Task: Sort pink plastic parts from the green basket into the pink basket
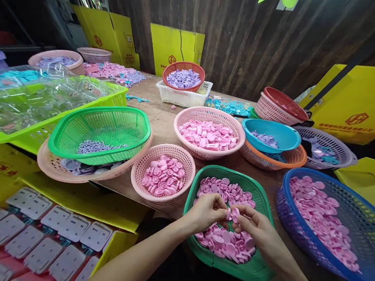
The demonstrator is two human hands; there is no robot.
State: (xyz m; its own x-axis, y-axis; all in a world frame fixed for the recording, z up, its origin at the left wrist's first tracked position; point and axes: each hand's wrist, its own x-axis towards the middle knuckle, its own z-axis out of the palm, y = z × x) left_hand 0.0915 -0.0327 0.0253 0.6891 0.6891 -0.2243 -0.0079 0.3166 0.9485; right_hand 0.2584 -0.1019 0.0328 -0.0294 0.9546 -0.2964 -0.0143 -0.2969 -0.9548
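Note:
Over the dark green basket (265, 203) my two hands meet, fingertips close together. My left hand (210, 210) pinches a small pink plastic piece (229, 214). Another pink plastic piece, a rounded one (235, 215), sits in the fingers of my right hand (255, 224). Whether the two pieces touch or are joined, I cannot tell. Beneath my hands the green basket holds loose pink pieces in two heaps, rounded ones (229, 246) at the front and more (226, 187) at the back.
A small pink basket (136, 180) of pink oval pieces and a larger pink basket (177, 130) stand behind. To the right leans a blue basket (286, 193) with pink pieces. At left are a bright green basket (56, 136) and a yellow carton (118, 247) of grey-white parts.

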